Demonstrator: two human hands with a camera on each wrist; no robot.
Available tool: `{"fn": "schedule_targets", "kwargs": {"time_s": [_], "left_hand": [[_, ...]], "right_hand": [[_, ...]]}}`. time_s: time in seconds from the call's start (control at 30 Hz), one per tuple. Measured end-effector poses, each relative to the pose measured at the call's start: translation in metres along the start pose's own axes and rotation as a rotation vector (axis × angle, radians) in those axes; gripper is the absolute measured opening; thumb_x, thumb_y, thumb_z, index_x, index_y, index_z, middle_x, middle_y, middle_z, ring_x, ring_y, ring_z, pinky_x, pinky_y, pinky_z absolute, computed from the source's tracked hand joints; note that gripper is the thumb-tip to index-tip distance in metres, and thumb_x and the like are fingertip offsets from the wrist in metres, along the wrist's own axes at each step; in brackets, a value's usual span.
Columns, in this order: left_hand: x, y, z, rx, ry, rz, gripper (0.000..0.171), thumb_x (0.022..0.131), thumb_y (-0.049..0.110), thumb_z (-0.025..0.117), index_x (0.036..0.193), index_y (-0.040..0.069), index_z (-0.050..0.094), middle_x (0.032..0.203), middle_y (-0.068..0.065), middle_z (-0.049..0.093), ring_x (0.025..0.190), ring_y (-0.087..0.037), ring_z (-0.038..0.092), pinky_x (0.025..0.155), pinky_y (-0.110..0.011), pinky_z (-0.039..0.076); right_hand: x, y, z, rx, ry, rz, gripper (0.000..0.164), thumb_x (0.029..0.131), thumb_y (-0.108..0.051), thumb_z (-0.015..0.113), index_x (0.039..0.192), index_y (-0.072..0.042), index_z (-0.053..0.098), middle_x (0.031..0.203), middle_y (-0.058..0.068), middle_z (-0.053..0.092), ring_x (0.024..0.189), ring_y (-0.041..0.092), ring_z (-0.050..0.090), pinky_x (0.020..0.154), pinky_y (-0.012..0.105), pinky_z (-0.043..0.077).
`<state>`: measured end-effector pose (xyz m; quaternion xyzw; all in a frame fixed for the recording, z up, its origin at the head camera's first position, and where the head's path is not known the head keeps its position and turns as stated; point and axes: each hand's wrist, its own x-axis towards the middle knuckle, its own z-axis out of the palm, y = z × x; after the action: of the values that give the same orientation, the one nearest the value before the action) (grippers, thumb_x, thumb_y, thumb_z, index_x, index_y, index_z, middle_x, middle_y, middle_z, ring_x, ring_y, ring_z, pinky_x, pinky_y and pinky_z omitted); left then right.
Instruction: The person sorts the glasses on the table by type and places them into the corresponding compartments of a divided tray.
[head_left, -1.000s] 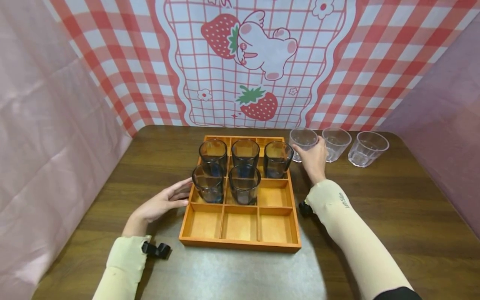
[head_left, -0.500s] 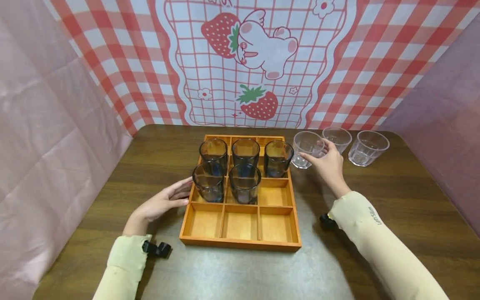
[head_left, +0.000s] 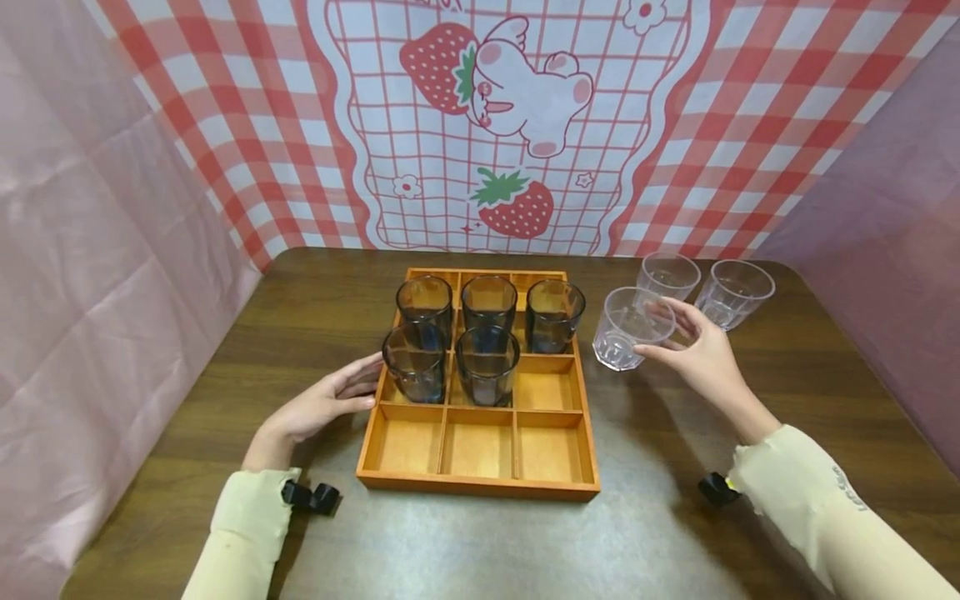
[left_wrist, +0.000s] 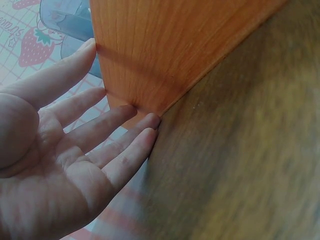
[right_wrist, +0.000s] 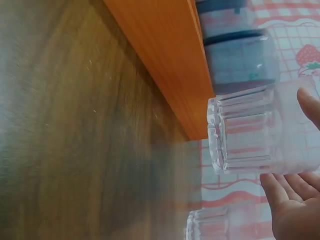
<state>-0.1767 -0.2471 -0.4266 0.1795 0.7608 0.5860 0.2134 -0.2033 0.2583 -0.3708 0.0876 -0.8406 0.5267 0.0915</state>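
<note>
A clear plastic-looking cup (head_left: 626,333) is gripped near its rim by my right hand (head_left: 701,350), thumb on one side and fingers on the other. In the right wrist view the cup (right_wrist: 250,130) is off the table, beside the wooden tray's side wall (right_wrist: 165,60). My left hand (head_left: 318,406) rests against the left side of the divided wooden tray (head_left: 480,485); in the left wrist view its extended fingertips touch the tray's outer wall (left_wrist: 145,55). Several dark tinted glasses (head_left: 487,367) stand in the tray's far and middle compartments.
Two more clear cups, one behind the held cup (head_left: 670,271) and another to its right (head_left: 735,292), stand at the back right of the wooden table (head_left: 480,550). A checked strawberry cloth (head_left: 300,125) hangs behind the table, with plain drapes at both sides.
My right hand has lifted the nearest clear cup from the row at the back and brought it toward me and slightly right. The left hand stays at the tray's side.
</note>
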Motion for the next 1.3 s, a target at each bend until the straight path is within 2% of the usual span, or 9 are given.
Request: {"fn": "schedule_targets", "kwargs": {"time_s": [0.07, 0.13, 0.3, 0.47, 0.83, 1.07, 1.13, 1.3], "left_hand": [[-0.001, 0.001, -0.001, 0.003, 0.002, -0.004, 0.071, 0.097, 0.012, 0.056, 0.154, 0.000, 0.016, 0.159, -0.026, 0.016, 0.141, -0.049, 0.027, 0.110, -0.038, 0.038], [-0.001, 0.001, -0.001, 0.009, 0.005, -0.007, 0.071, 0.097, 0.012, 0.056, 0.154, 0.001, 0.016, 0.159, -0.026, 0.016, 0.141, -0.049, 0.027, 0.110, -0.040, 0.037], [-0.002, 0.001, -0.001, 0.012, 0.010, -0.010, 0.071, 0.097, 0.011, 0.056, 0.154, 0.001, 0.016, 0.159, -0.026, 0.015, 0.141, -0.049, 0.027, 0.112, -0.048, 0.035], [-0.003, 0.001, -0.001, 0.007, 0.009, -0.008, 0.071, 0.097, 0.011, 0.057, 0.154, 0.001, 0.016, 0.159, -0.026, 0.016, 0.141, -0.049, 0.027, 0.112, -0.049, 0.034], [-0.003, 0.001, -0.002, 0.015, 0.013, -0.022, 0.071, 0.097, 0.014, 0.057, 0.154, 0.001, 0.016, 0.159, -0.026, 0.018, 0.141, -0.049, 0.028, 0.112, -0.057, 0.031], [0.000, 0.001, -0.001, 0.007, 0.008, -0.040, 0.073, 0.097, 0.017, 0.058, 0.155, 0.003, 0.016, 0.160, -0.024, 0.018, 0.142, -0.047, 0.027, 0.113, -0.058, 0.029], [0.000, 0.001, -0.001, 0.004, 0.006, -0.034, 0.072, 0.097, 0.016, 0.058, 0.155, 0.002, 0.016, 0.160, -0.024, 0.017, 0.142, -0.048, 0.027, 0.113, -0.059, 0.029], [0.000, 0.002, -0.001, 0.003, 0.001, -0.025, 0.071, 0.097, 0.015, 0.057, 0.154, 0.002, 0.016, 0.160, -0.025, 0.017, 0.142, -0.048, 0.027, 0.113, -0.058, 0.029]], "right_hand": [[-0.007, -0.002, -0.003, 0.081, -0.018, -0.031, 0.070, 0.077, 0.001, 0.078, 0.139, 0.003, 0.045, 0.123, -0.014, 0.064, 0.110, -0.013, 0.055, 0.087, 0.007, 0.048], [-0.013, -0.004, -0.005, 0.163, -0.039, -0.062, 0.069, 0.076, 0.007, 0.077, 0.137, 0.004, 0.046, 0.118, -0.021, 0.063, 0.109, -0.011, 0.058, 0.086, 0.008, 0.049], [-0.030, -0.012, -0.006, 0.267, -0.082, -0.125, 0.069, 0.073, 0.016, 0.073, 0.136, 0.000, 0.050, 0.120, -0.017, 0.065, 0.110, -0.006, 0.061, 0.087, 0.012, 0.050], [-0.046, -0.021, -0.004, 0.318, -0.124, -0.159, 0.071, 0.072, 0.022, 0.071, 0.137, 0.005, 0.047, 0.124, -0.013, 0.065, 0.114, -0.003, 0.061, 0.088, 0.014, 0.051], [-0.064, -0.046, 0.023, 0.298, -0.193, -0.188, 0.075, 0.067, 0.020, 0.075, 0.136, 0.010, 0.046, 0.124, -0.013, 0.065, 0.111, -0.001, 0.063, 0.089, 0.015, 0.051], [-0.069, -0.058, 0.045, 0.222, -0.226, -0.178, 0.078, 0.064, 0.014, 0.080, 0.134, 0.013, 0.046, 0.123, -0.019, 0.063, 0.110, -0.004, 0.062, 0.089, 0.015, 0.052], [-0.070, -0.061, 0.053, 0.211, -0.243, -0.167, 0.080, 0.063, 0.012, 0.082, 0.134, 0.012, 0.046, 0.125, -0.013, 0.063, 0.110, -0.004, 0.062, 0.089, 0.016, 0.052], [-0.071, -0.066, 0.073, 0.225, -0.286, -0.150, 0.080, 0.063, 0.009, 0.084, 0.134, 0.009, 0.047, 0.131, 0.025, 0.058, 0.113, -0.003, 0.060, 0.090, 0.018, 0.052]]}}
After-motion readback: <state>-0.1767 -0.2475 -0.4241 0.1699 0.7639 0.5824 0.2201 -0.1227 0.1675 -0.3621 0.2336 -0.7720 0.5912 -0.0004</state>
